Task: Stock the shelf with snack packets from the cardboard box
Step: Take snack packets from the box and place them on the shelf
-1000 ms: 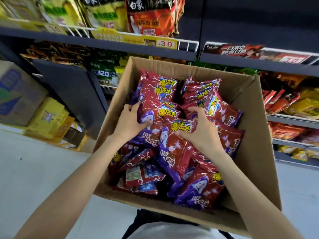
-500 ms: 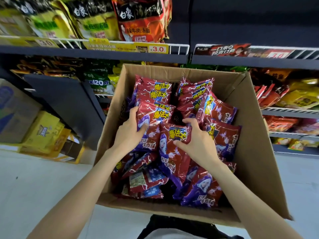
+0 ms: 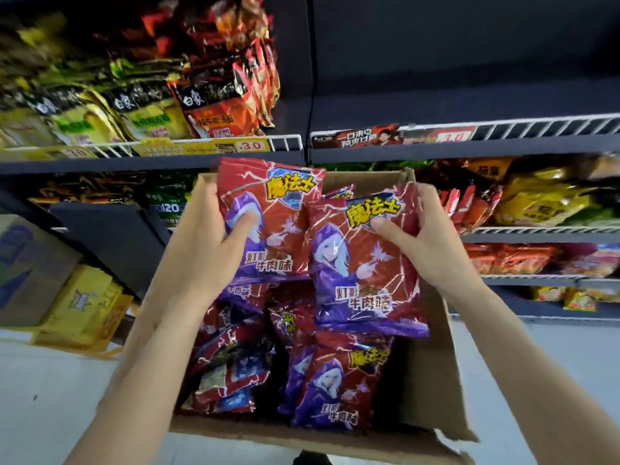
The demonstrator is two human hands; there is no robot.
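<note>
An open cardboard box (image 3: pixel 432 380) sits below me, holding several red and purple snack packets (image 3: pixel 330 384). My left hand (image 3: pixel 208 243) grips one red and purple packet (image 3: pixel 278 213) by its left edge, thumb on its front, raised above the box. My right hand (image 3: pixel 426 243) grips a second matching packet (image 3: pixel 365 280) by its upper right corner, also lifted over the box. The two packets overlap slightly in the middle. A dark shelf (image 3: pixel 469 149) with a white wire rail runs just above the box, its right bay bare behind the rail.
Yellow and red noodle packs (image 3: pixel 151 112) fill the upper left shelf with a price tag (image 3: pixel 248 146). More snack bags (image 3: pixel 536 203) fill the right lower shelves. Yellow cartons (image 3: pixel 84 307) and a brown box (image 3: pixel 23 270) stand on the floor at left.
Both hands have closed on a packet each and lifted them up out of the box. The view has tilted upward toward the shelves.
</note>
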